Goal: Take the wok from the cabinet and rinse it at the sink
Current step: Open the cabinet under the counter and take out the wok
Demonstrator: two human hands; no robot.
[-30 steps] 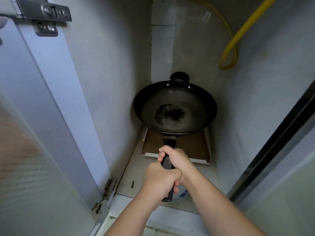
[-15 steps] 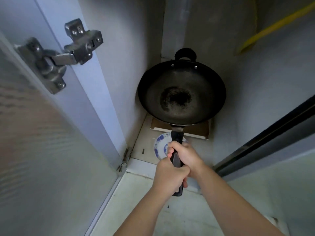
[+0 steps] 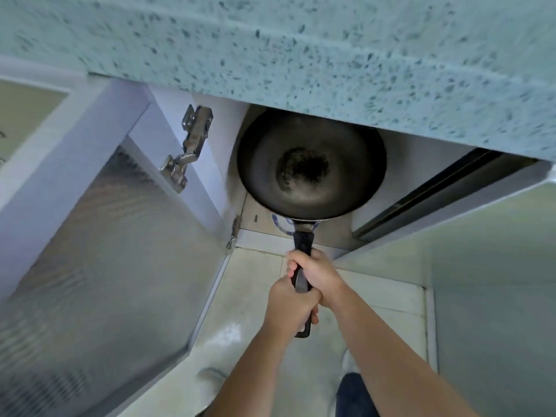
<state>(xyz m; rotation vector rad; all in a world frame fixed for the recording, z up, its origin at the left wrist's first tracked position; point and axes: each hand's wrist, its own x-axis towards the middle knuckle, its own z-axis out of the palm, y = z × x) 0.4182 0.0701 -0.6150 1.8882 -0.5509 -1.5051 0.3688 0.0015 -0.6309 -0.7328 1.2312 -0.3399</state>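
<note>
A black wok (image 3: 311, 167) with a dark burnt patch in its bowl hangs in the mouth of the open cabinet (image 3: 228, 164), lifted off the shelf. Its far rim is hidden under the countertop edge. Its long black handle (image 3: 302, 245) points toward me. My right hand (image 3: 316, 273) grips the handle's middle. My left hand (image 3: 290, 305) grips the handle just behind it, nearer the end. Both sets of fingers wrap round the handle.
A speckled teal countertop (image 3: 301, 55) overhangs the cabinet. The frosted glass door (image 3: 99, 266) stands swung open at the left, with a metal hinge (image 3: 186, 149). A blue-patterned plate (image 3: 281, 225) lies on the cabinet floor under the wok. Pale floor tiles (image 3: 255, 296) lie below.
Both hands have drawn the wok toward me, from deep in the cabinet to its opening. My view has pulled back and risen, so the countertop now fills the top.
</note>
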